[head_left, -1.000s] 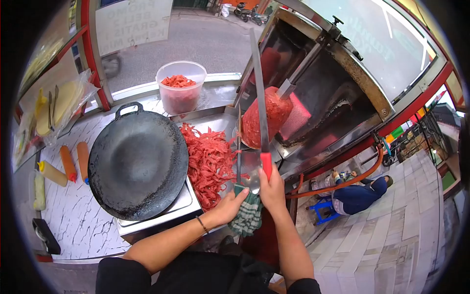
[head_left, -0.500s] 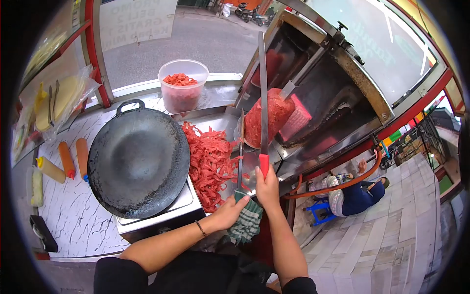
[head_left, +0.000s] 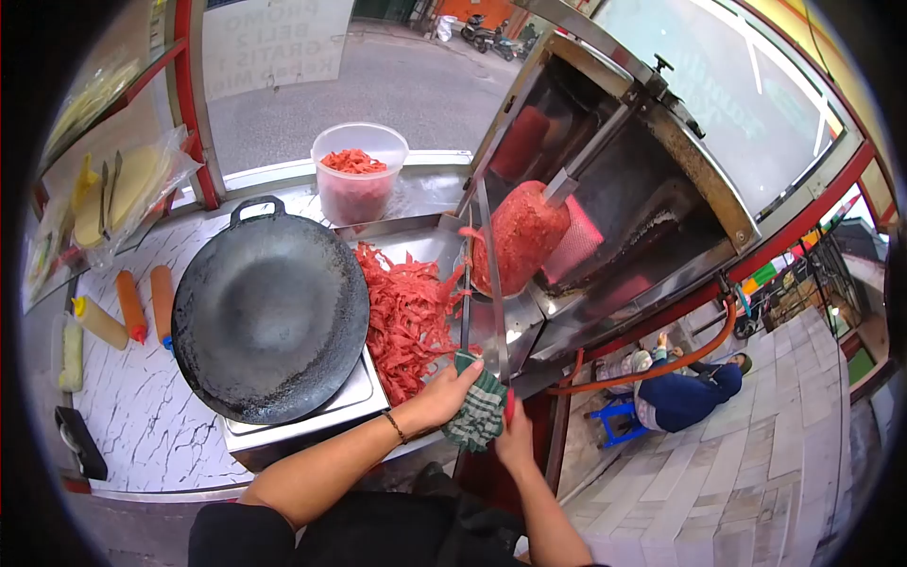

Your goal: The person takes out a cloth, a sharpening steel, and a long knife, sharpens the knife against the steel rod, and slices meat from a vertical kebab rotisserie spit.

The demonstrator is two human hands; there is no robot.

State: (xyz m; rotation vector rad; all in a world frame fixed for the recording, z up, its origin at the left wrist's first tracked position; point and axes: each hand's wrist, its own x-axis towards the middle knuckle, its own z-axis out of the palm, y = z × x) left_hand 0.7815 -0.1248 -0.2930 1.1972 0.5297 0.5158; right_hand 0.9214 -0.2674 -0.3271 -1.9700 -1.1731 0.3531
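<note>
My left hand [head_left: 444, 394] is closed round a green checked cloth [head_left: 476, 406] and the lower end of a thin dark metal rod, which stands over the tray of meat strips. Close on its right, my right hand [head_left: 515, 438] grips the red handle [head_left: 509, 406] of a long knife [head_left: 494, 283]. The blade points up and crosses the left side of the red meat cone [head_left: 520, 236], which sits on a metal spit. A strip of meat hangs by the blade's upper part. Shaved red meat [head_left: 406, 321] fills the tray left of the rod.
A black wok [head_left: 272, 312] rests on a stove at the left. Behind the tray stands a clear tub [head_left: 361, 180] of meat. Sauce bottles [head_left: 130, 304] lie on the counter. The open metal grill [head_left: 652, 180] surrounds the cone. A seated person [head_left: 685, 395] is outside at the right.
My right hand has moved down, bringing the knife lower, its blade now tilted left against the cone. My left hand stays about where it was. The view has shifted slightly.
</note>
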